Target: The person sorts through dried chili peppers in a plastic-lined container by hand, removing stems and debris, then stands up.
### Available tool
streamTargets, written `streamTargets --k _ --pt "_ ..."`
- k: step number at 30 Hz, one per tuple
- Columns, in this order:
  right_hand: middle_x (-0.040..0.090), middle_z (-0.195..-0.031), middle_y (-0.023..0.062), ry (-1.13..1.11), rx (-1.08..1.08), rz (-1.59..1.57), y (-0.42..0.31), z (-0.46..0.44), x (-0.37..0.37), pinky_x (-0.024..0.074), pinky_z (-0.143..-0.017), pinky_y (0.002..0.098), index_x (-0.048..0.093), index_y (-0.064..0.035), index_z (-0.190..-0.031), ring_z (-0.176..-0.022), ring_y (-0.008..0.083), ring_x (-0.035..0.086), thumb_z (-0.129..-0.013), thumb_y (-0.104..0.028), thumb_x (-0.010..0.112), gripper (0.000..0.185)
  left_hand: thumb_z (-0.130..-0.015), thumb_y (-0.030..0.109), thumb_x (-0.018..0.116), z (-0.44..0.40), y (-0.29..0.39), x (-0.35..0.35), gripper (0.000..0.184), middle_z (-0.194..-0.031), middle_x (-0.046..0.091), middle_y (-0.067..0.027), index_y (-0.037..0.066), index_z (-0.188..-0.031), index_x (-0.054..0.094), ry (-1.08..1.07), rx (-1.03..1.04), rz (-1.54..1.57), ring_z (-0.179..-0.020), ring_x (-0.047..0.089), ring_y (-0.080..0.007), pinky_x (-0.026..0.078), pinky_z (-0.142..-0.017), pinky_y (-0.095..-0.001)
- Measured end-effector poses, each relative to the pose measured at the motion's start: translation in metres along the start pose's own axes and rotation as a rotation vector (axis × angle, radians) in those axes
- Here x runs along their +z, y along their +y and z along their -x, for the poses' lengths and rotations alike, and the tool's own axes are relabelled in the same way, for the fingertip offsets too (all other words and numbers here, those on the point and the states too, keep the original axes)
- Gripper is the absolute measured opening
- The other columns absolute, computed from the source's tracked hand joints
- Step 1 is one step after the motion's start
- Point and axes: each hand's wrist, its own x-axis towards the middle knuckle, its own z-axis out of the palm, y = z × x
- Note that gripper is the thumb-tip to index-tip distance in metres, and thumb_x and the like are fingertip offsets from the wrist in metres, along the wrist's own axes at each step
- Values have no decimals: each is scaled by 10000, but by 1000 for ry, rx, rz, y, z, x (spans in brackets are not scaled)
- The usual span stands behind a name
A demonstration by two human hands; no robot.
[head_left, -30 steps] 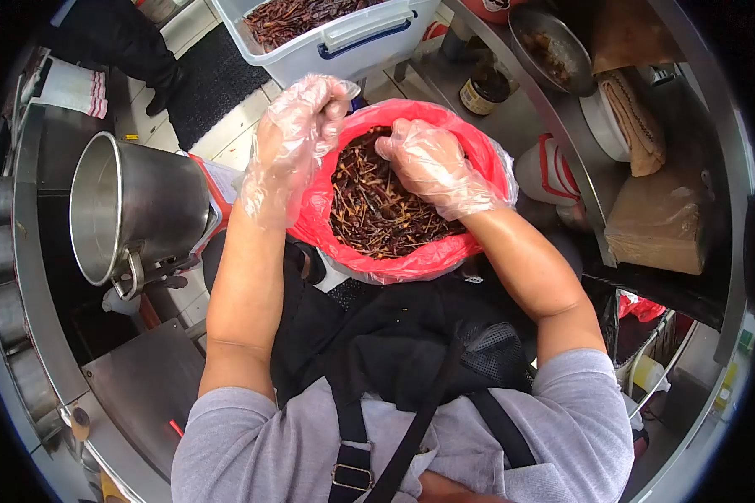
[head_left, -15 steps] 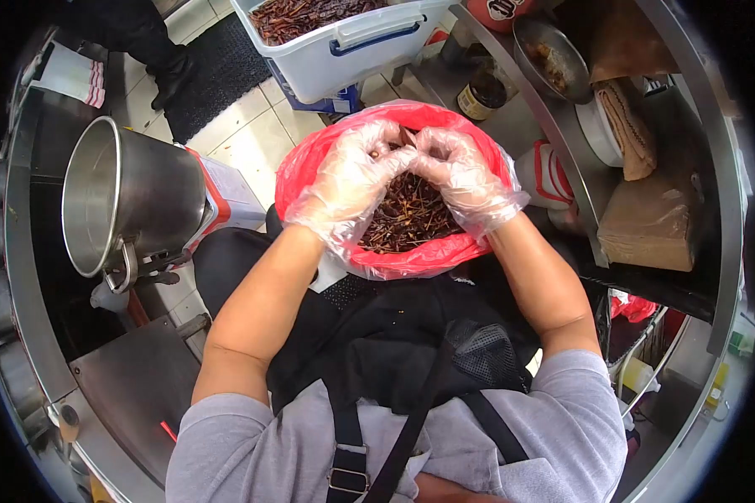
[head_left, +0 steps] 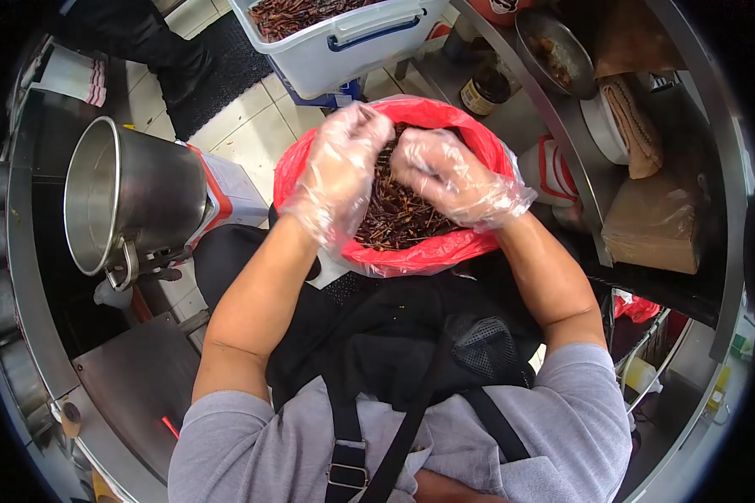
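Note:
Dried red chilies [head_left: 398,218] and their stems fill a container lined with a red plastic bag [head_left: 470,245], which sits between my knees. Both hands wear clear plastic gloves. My left hand [head_left: 341,159] is over the bag's far left rim, its fingers curled together and slightly blurred; whatever they may hold is hidden. Lower and to the right, my right hand [head_left: 446,173] hovers just above the chilies with its fingers bent inward. The glove and the knuckles hide what is in it.
A clear plastic bin [head_left: 356,54] of dried chilies stands beyond the bag. At left is a large steel pot [head_left: 134,197]. Shelving at right holds a metal bowl [head_left: 554,52], a jar [head_left: 485,90] and a wrapped brown block [head_left: 654,222]. Another person's leg [head_left: 172,54] shows at upper left.
My hands, which met over the bag with a chili between the fingertips, have parted. The left moved up and left; the right turned downward over the chilies. The other person's leg shifted slightly right.

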Motion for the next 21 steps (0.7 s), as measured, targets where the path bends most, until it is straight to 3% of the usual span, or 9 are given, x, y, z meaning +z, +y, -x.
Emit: streamTargets --k 2,5,7,10,15,17,18,19,21 --pt "602 -891 151 -161 -67 72 -5 1 -2 471 -785 493 630 -30 -915 -894 389 610 -871 -74 641 63 -1016 241 598 -10 -4 -14 164 -702 449 48 94 -949 573 -2 -111 344 -577 389 -54 315 -489 -235" --pt "647 -927 131 -345 36 312 4 7 -3 497 -789 459 652 -34 -940 -928 362 636 -877 -102 684 98 -981 140 511 -16 3 -37 75 -754 490 -21 78 -977 552 -144 -45 596 -578 395 -88 324 -480 -240" --pt "672 -948 130 -332 57 361 7 8 1 513 -821 473 692 -77 -982 -982 354 656 -887 -161 686 127 -956 89 489 -12 12 -37 70 -758 503 -32 56 -952 551 -100 -52 602 -581 400 -89 332 -493 -234" --pt "679 -914 134 -239 288 620 2 4 20 522 -772 495 678 -81 -953 -903 365 678 -898 -268 678 195 -921 51 484 -13 8 -35 81 -792 523 -59 37 -957 554 -65 -51 547 -582 402 -97 341 -503 -233" --pt "684 -904 158 -330 282 731 11 6 47 540 -762 498 658 -53 -882 -889 355 690 -844 -249 718 209 -891 38 498 -9 9 -27 114 -766 492 -27 28 -979 569 -60 -86 330 -587 390 -91 322 -514 -228" --pt "693 -944 165 -200 221 532 10 1 34 540 -745 473 670 -32 -899 -865 373 683 -852 -198 713 178 -898 41 492 -8 11 -27 106 -740 468 5 32 -964 575 -60 -79 309 -588 378 -78 301 -518 -222" --pt "694 -904 176 -164 291 310 16 -1 25 534 -823 471 699 -67 -898 -921 358 683 -855 -192 695 133 -900 37 491 -7 12 -27 108 -741 468 15 36 -956 583 -47 -40 228 -583 369 -74 292 -516 -225" --pt "675 -823 121 -91 208 85 20 -1 16 526 -769 430 661 -48 -907 -836 316 676 -901 -210 689 164 -902 34 490 -6 12 -28 111 -742 467 25 39 -948 591 -33 -2 147 -577 360 -70 282 -513 -227" --pt "611 -754 23 54 349 -252 14 1 7 497 -693 341 619 -68 -930 -735 200 617 -957 -240 665 180 -930 42 525 -6 8 -29 115 -772 508 33 35 -962 635 -39 0 39 -628 422 -67 350 -573 -230"
